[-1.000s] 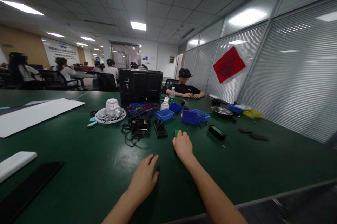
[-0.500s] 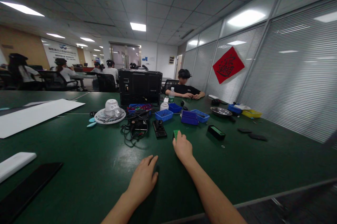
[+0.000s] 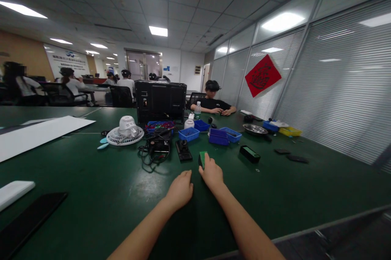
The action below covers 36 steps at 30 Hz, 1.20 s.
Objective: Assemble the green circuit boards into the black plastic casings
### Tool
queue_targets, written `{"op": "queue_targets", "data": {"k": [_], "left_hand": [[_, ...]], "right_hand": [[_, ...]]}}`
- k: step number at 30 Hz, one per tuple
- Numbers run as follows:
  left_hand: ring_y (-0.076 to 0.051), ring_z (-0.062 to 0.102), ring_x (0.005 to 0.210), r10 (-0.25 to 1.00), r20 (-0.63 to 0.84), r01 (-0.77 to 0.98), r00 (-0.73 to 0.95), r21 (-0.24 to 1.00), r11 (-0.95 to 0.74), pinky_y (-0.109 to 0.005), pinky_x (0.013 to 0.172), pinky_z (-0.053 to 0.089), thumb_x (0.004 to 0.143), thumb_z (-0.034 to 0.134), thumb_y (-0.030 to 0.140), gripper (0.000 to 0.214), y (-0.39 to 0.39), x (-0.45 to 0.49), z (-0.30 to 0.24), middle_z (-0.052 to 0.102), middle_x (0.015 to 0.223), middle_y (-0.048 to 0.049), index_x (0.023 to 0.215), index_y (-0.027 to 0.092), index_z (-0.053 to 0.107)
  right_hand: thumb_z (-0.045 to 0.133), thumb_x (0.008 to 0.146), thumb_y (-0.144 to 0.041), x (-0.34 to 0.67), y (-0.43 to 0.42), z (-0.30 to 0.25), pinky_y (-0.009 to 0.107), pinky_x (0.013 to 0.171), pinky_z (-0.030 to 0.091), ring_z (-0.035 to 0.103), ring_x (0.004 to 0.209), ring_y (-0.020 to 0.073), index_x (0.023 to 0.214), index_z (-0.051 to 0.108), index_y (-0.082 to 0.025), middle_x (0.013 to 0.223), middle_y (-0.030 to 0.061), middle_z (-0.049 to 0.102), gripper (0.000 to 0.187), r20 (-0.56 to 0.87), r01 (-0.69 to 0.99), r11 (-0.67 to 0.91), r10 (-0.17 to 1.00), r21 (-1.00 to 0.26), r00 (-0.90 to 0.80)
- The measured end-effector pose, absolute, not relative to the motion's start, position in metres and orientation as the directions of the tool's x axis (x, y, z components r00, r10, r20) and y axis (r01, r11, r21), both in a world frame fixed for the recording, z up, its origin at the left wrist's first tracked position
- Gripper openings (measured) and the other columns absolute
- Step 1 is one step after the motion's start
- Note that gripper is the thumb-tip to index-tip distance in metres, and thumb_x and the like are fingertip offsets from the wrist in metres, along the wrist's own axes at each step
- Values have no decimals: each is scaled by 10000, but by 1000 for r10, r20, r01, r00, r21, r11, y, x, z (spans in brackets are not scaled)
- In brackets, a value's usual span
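Note:
My right hand [image 3: 213,173] grips a small black block with a green top [image 3: 202,158], its fingers over the near right side. Part of the block is hidden by those fingers. To the left, my left hand [image 3: 181,188] hovers low over the table, with nothing seen in it and its fingers pointing forward, apart from the block. Just beyond the left hand lies a black device with a round knob-like part [image 3: 183,150]. Farther right rests a similar black box with a green top [image 3: 249,153], and a small ring [image 3: 257,170] lies near it.
Blue bins [image 3: 189,134], a white fan [image 3: 126,131], tangled cables [image 3: 152,152] and a large black panel-like case [image 3: 161,101] stand across the green table [image 3: 137,219]. A metal bowl [image 3: 255,129] and yellow tray [image 3: 290,131] lie right. A person [image 3: 214,101] sits opposite.
My left hand has moved forward and right, closer to the block, and its fingers have drawn together. My right hand stays on the block, with more of the block's dark side showing.

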<state>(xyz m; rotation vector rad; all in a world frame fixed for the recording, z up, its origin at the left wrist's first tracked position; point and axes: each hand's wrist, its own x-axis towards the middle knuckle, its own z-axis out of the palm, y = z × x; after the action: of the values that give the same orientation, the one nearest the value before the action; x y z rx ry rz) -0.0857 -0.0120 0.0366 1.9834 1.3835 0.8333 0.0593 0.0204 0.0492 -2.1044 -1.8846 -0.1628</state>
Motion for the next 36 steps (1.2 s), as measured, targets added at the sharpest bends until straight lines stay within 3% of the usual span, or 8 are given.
{"op": "queue_targets", "data": {"k": [2, 4, 9, 12, 22, 28, 33, 36], "left_hand": [[-227, 449, 1172, 985, 39, 369, 167, 924, -100, -318, 1027, 272, 669, 521, 103, 528, -4, -77, 32, 511, 1256, -145, 1197, 104, 515], [-203, 514, 1101, 984, -134, 92, 115, 988, 124, -319, 970, 357, 709, 510, 115, 519, 1, -70, 29, 502, 1262, -154, 1226, 108, 465], [-133, 633, 761, 930, -291, -453, 225, 814, 364, -302, 776, 488, 821, 464, 232, 352, 0, -67, 26, 595, 1089, -153, 1150, 110, 445], [-135, 632, 698, 919, -276, -616, 283, 682, 394, -316, 736, 499, 834, 455, 238, 204, 0, -69, 25, 640, 943, -106, 1003, 130, 494], [-165, 619, 854, 939, -182, -697, 290, 633, 338, -336, 775, 493, 830, 455, 191, 182, 3, -67, 21, 630, 992, -77, 1001, 166, 513], [-147, 625, 826, 943, -102, -698, 316, 649, 304, -288, 763, 497, 805, 506, 183, 189, 4, -68, 17, 646, 885, -45, 992, 172, 531], [-136, 632, 789, 949, -129, -662, 288, 689, 295, -291, 761, 496, 805, 491, 171, 176, 4, -69, 18, 653, 874, -45, 973, 178, 541], [-150, 629, 830, 948, -137, -551, 288, 786, 281, -303, 801, 481, 794, 491, 177, 160, 7, -68, 16, 657, 910, -76, 932, 150, 568]], "right_hand": [[475, 808, -314, 60, 20, 50, 282, 702, 430, 610, 847, 209, 1331, 315, -147, 1012, 125, 579, 572, 302, 974, -65, 944, -219, 131], [477, 800, -306, 58, 17, 50, 272, 753, 425, 597, 900, 204, 1328, 330, -138, 1033, 118, 587, 572, 339, 955, -25, 932, -297, 130], [472, 789, -289, 43, 7, 47, 263, 842, 415, 558, 1001, 195, 1326, 356, -141, 1145, 112, 564, 569, 431, 888, 132, 899, -440, 79], [470, 786, -293, 33, 3, 46, 280, 857, 425, 556, 1011, 197, 1321, 369, -148, 1156, 104, 567, 564, 474, 854, 216, 880, -473, 40], [350, 863, -337, 30, -3, 47, 281, 917, 395, 520, 1090, 178, 1295, 408, -150, 1214, 88, 547, 475, 458, 817, 180, 881, -548, 113], [380, 854, -388, 26, -5, 42, 293, 941, 366, 440, 1168, 199, 1315, 377, -128, 1292, 114, 462, 529, 434, 850, 228, 901, -474, 1], [391, 841, -387, 27, -7, 46, 290, 876, 396, 489, 1105, 201, 1344, 329, -158, 1245, 111, 493, 556, 363, 877, 204, 931, -435, -36], [405, 827, -352, 31, -4, 50, 286, 819, 413, 553, 1004, 210, 1340, 329, -135, 1159, 128, 544, 561, 295, 900, 135, 956, -415, -7]]}}
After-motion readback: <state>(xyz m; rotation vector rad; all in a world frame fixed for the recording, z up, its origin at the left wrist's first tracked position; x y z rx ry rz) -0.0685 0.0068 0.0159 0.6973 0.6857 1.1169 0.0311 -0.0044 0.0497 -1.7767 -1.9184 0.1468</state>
